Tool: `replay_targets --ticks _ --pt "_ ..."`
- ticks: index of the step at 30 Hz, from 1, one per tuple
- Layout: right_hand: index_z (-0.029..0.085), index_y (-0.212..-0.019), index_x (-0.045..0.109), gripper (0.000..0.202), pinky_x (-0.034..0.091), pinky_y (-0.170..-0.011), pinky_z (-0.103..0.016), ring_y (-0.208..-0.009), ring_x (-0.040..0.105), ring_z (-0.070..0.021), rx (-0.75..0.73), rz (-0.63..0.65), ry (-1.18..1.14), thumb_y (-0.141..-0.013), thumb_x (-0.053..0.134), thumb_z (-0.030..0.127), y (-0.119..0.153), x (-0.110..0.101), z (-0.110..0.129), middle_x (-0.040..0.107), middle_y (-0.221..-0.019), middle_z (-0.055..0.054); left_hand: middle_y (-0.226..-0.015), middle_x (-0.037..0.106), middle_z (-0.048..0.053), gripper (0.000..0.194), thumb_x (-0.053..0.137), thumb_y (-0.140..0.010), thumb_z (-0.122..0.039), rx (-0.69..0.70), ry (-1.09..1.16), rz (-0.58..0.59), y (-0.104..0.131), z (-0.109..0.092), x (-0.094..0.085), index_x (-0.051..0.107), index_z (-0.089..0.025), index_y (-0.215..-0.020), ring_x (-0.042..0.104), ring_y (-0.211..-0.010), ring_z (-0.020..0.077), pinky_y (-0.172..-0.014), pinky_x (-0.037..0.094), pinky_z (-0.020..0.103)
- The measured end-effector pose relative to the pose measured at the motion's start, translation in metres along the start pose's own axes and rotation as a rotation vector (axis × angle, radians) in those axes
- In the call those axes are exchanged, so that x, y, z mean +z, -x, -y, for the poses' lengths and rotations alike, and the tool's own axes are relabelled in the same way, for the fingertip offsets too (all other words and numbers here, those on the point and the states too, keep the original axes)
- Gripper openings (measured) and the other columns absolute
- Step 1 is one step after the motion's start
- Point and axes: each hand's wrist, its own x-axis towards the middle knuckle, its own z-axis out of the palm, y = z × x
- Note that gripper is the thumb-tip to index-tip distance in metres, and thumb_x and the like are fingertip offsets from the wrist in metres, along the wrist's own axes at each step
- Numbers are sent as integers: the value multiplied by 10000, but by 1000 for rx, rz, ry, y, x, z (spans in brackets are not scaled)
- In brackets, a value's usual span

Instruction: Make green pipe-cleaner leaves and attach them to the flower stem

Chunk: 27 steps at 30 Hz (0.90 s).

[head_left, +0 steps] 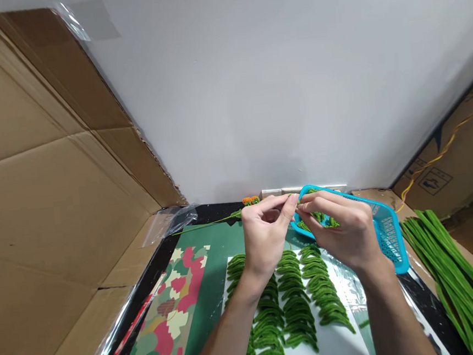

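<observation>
My left hand and my right hand meet fingertip to fingertip above the work surface. Both are closed in a pinch on a small piece of green pipe cleaner, mostly hidden by the fingers. Below them, short curved green pipe cleaner pieces lie in several columns on a white sheet. Behind my right hand is a blue plastic basket, with more twisted green pieces inside.
A bundle of long green pipe cleaners lies at the right. Small orange fuzzy pieces and a thin green stem are at the back. A patterned sheet rests on the green mat. Cardboard panels stand left and right.
</observation>
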Motion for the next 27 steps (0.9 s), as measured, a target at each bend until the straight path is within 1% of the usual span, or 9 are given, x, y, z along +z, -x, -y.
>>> replay_targets --ticks 3,7,11,18,21,24,27 --pt "218 -914 702 155 621 -760 -272 -830 763 -151 -11 -20 -1 -970 669 78 -3 2 3 789 -923 -27 -638 659 6 220 854 -858 -394 -54 129 -37 -3 0 0 851 -175 -835 488 -503 68 -423 379 198" --pt "232 -950 714 158 624 -754 -284 -814 762 -157 -20 -70 3 -975 674 81 -3 6 5 794 -928 -25 -680 715 29 243 878 -826 -405 -83 160 -77 -5 0 0 835 -166 -818 542 -512 76 -428 409 194" --pt "244 -971 722 165 631 -733 -297 -793 762 -163 -25 -95 39 -985 665 90 -1 7 4 799 -920 -26 -681 726 25 241 870 -838 -411 -45 129 -79 -3 2 0 826 -177 -800 563 -521 86 -450 431 202" --pt "243 -1032 723 177 643 -748 -298 -813 776 -165 -53 -98 61 -986 673 80 -1 8 3 810 -944 -28 -580 646 -12 253 848 -869 -371 46 36 -88 0 -1 -2 797 -179 -713 522 -508 85 -472 408 218" --pt "238 -1045 734 194 650 -764 -302 -830 784 -168 -60 -103 54 -983 662 68 -1 8 5 818 -959 -33 -609 681 -4 229 842 -874 -374 19 85 -90 1 -1 -1 816 -186 -747 543 -514 87 -478 431 215" --pt "229 -1062 746 206 653 -767 -308 -848 793 -173 -56 -92 46 -993 639 67 -2 10 8 827 -976 -37 -688 737 19 196 863 -846 -379 -24 155 -111 0 0 1 841 -188 -815 575 -531 90 -478 457 211" --pt "216 -1045 752 201 649 -745 -289 -822 799 -167 -62 -95 60 -994 636 61 -3 13 9 833 -954 -33 -713 745 31 201 884 -811 -370 -50 196 -146 -1 0 4 840 -174 -826 573 -532 84 -462 452 202"
